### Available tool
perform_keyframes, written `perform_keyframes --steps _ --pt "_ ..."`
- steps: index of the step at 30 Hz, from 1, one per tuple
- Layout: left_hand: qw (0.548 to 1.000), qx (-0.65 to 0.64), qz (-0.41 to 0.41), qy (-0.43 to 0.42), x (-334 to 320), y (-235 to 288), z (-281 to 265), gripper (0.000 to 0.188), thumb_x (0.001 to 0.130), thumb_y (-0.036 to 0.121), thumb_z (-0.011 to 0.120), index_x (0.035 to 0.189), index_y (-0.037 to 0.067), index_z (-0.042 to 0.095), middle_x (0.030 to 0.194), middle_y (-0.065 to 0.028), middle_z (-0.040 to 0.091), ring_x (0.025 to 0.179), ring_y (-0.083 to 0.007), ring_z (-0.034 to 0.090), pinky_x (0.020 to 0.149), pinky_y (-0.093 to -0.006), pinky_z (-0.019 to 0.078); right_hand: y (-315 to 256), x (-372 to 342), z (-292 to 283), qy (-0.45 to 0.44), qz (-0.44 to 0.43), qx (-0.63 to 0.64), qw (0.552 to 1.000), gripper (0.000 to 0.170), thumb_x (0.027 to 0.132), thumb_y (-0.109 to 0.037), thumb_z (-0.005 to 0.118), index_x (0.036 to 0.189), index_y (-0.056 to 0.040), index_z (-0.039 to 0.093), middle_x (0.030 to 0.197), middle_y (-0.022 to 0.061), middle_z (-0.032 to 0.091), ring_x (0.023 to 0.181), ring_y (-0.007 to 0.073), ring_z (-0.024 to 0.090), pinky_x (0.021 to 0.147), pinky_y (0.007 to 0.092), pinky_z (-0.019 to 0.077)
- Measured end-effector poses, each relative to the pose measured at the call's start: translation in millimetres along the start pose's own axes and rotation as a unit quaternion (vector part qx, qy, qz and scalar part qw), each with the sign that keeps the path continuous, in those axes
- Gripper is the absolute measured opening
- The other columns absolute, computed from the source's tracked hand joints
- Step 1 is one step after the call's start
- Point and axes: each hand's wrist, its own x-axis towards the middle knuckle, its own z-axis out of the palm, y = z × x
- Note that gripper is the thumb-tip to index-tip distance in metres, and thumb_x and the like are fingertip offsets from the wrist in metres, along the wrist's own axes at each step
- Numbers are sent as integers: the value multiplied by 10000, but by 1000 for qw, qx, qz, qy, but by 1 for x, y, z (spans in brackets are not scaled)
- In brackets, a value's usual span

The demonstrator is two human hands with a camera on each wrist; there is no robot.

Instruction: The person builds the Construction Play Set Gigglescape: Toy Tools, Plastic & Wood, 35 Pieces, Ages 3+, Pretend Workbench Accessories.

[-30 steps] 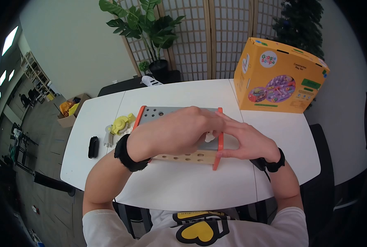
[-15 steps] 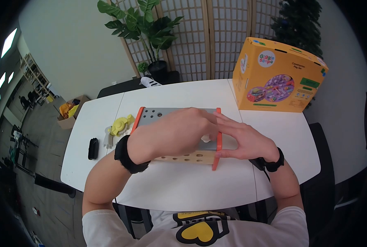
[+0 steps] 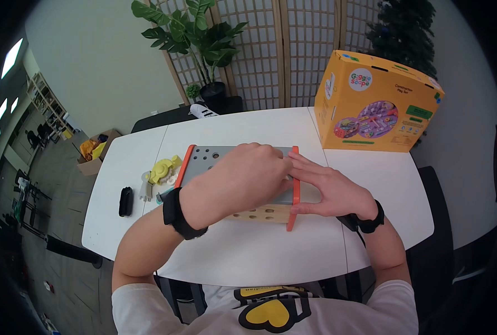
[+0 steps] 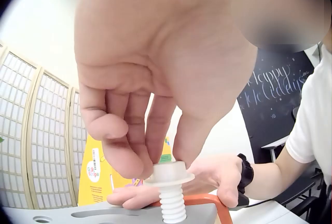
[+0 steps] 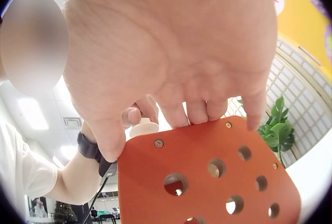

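Black case (image 3: 125,201): oblong, on the white table (image 3: 254,257).
Pale grey piece (image 3: 146,187): prong-like ends, next to the case.
Yellow-green piece (image 3: 163,170): rounded, between the grey piece and the bench.
Toy bench (image 3: 203,158): grey top with round holes and a slot; pale wood side with a row of holes; orange end panels. The panel at the right end (image 5: 181,156) is flat, drilled with round holes and set with small metal screws.
Left hand (image 3: 240,181): over the bench top, thumb and fingertips pinching the white screw.
White screw (image 4: 170,174): thick, coarse spiral thread, wide round flange, blunt head; upright at the grey top, near the right-end panel.
Right hand (image 3: 337,192): open, fingers spread over that panel's upper edge, thumb at its near edge.
Yellow box (image 3: 379,106): printed, standing beyond the right hand.
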Motion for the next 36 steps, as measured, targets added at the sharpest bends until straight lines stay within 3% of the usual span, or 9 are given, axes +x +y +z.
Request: perform_keyframes --steps 4,7,10,13,19,25,31,34,36 --pt "993 -70 96 17 -4 -9 0 104 829 8 691 932 13 706 885 -120 682 907 -302 674 801 -407 543 1 0 0 -5 4 0 1000 770 885 -448 746 1455 7 498 1615 138 373 1513 287 318 1186 399 370" --pt "991 -88 92 -28 -3 -14 -1 163 803 -62 682 948 11 700 937 -114 691 970 -309 663 836 -408 540 -1 0 -1 -6 2 4 1000 754 887 -444 745 1443 8 511 1601 160 390 1509 290 326 1186 399 369" --pt "979 -145 133 55 -1 -16 3 101 843 12 691 942 17 703 920 -111 686 931 -303 668 816 -401 544 -6 3 -5 -25 27 35 999 747 888 -440 745 1437 12 516 1595 164 398 1507 297 330 1186 400 368" --pt "998 24 25 48 -1 -4 2 81 880 86 686 921 18 705 873 -115 676 900 -293 671 799 -399 547 -3 2 -3 -24 29 22 999 759 888 -438 746 1446 18 507 1602 151 391 1508 302 328 1187 401 366" --pt "1000 9 -3 -17 -2 -2 4 88 871 101 690 862 14 702 853 -116 669 877 -284 664 793 -396 545 -1 0 0 -1 0 3 1000 778 887 -430 752 1466 17 487 1611 144 382 1511 306 321 1188 401 365" --pt "985 -86 152 8 -4 -18 4 45 815 8 675 859 -3 681 846 -124 662 927 -311 647 821 -405 539 -2 1 -2 -8 -2 8 1000 786 882 -425 758 1492 -22 470 1612 145 379 1509 306 324 1191 404 359" --pt "991 -66 44 104 -6 -7 9 76 873 38 664 927 -15 671 887 -138 657 920 -330 646 793 -417 535 -3 0 -1 -6 25 26 999 790 885 -438 750 1499 -31 465 1614 147 373 1509 306 324 1192 404 358" --pt "998 -29 -50 -18 -3 2 2 80 893 55 659 914 -22 668 910 -148 658 912 -337 651 786 -419 537 -3 0 -1 -2 13 8 1000 803 880 -445 755 1495 -16 467 1618 144 368 1512 304 319 1192 404 359" --pt "999 -50 -20 -2 -4 0 4 64 889 40 660 907 -20 667 908 -148 660 909 -338 656 792 -418 536 -3 0 0 -4 12 7 1000 805 878 -448 756 1488 -8 472 1620 141 365 1513 304 315 1191 405 360"
